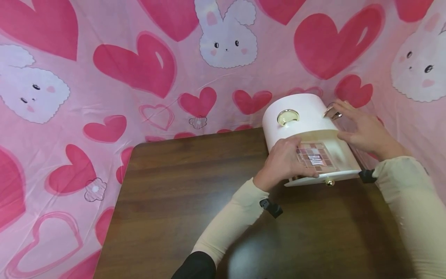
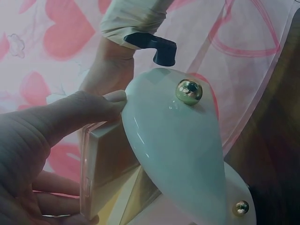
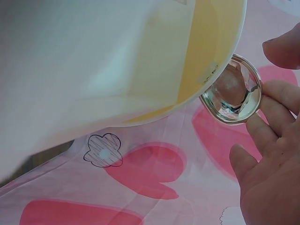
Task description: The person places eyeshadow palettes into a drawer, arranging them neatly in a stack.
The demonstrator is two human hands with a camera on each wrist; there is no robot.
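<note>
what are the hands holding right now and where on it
The left hand grips an eyeshadow palette by its near edge, inside the white organizer box. The right hand touches the box's gold side handle.

The box (image 1: 306, 116) looks like smooth, glossy white plastic, with shiny gold metal knobs (image 2: 189, 91) and a mirror-bright side handle (image 3: 232, 96). The palette (image 1: 315, 157) has a clear plastic cover. The table (image 1: 195, 193) is dark, faintly glossy wood; the backdrop (image 1: 104, 77) is thin printed cloth with a slight sheen.

white case (image 3: 93, 61), right hand (image 3: 267, 173) touching gold handle (image 3: 233, 91)
</note>
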